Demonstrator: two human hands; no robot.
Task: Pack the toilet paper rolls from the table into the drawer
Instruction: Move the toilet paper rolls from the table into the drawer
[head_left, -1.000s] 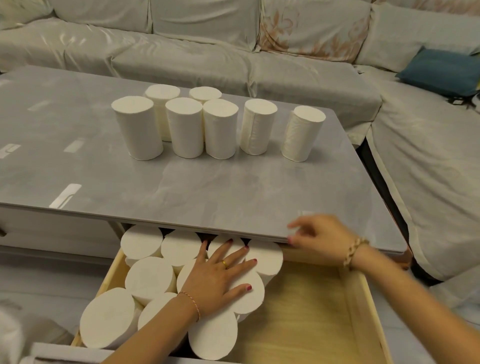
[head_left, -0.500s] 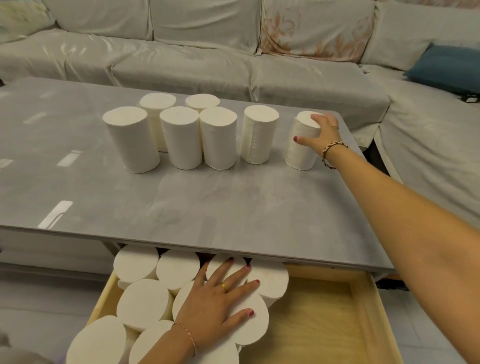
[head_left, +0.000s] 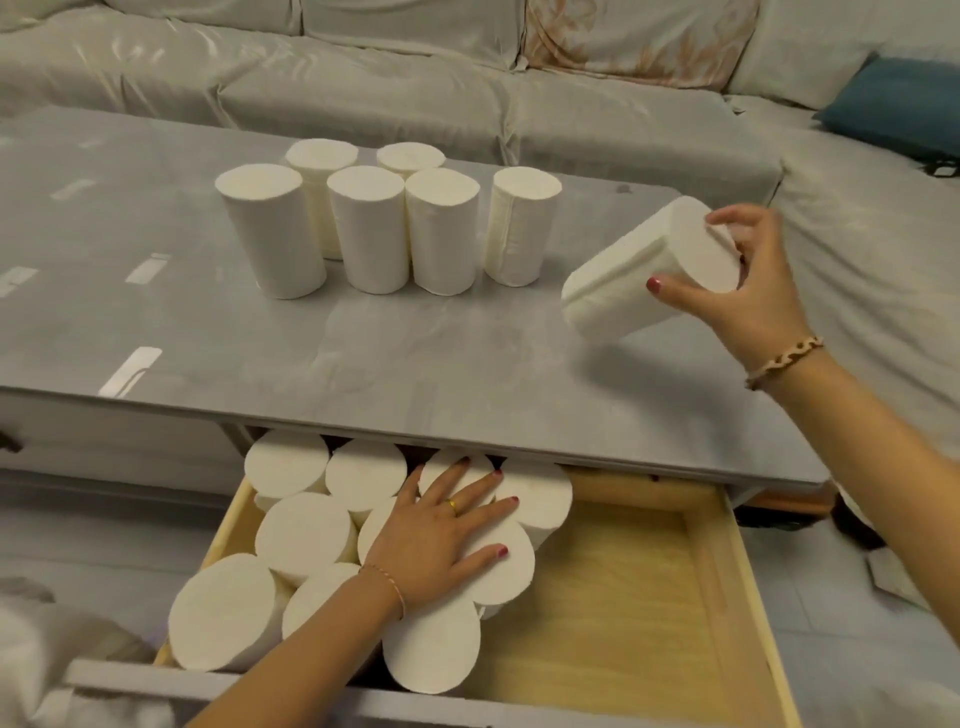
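Toilet paper rolls are in three places relative to the grey table (head_left: 363, 358): six standing rolls (head_left: 387, 223) in a cluster on its far middle, a batch of packed rolls (head_left: 306, 535) in the open drawer (head_left: 623, 597) under its near edge, and one held roll (head_left: 639, 270) tilted in the air above its right part, clear of the tabletop; the right hand (head_left: 748, 291) grips that roll by its end, thumb on the near side and fingers curled over the round face, so part of the face is covered; the left hand (head_left: 441, 540) lies flat with fingers spread on the tops of the packed rolls, pressing on them without curling round any; the packed rolls fill the left half of the drawer, standing on end and touching one another, and the back row is partly tucked beneath the table's overhanging near edge, so how far the rolls run back cannot be told; the right half of the drawer shows bare wooden floor out to its right wall, open room beside the last packed roll; the drawer's front panel is cut off at the bottom of the view; beyond the table's far edge runs a pale sofa (head_left: 363, 78) with a blue cushion (head_left: 898, 109) at the right end; the two rearmost standing rolls are half hidden behind the front four.
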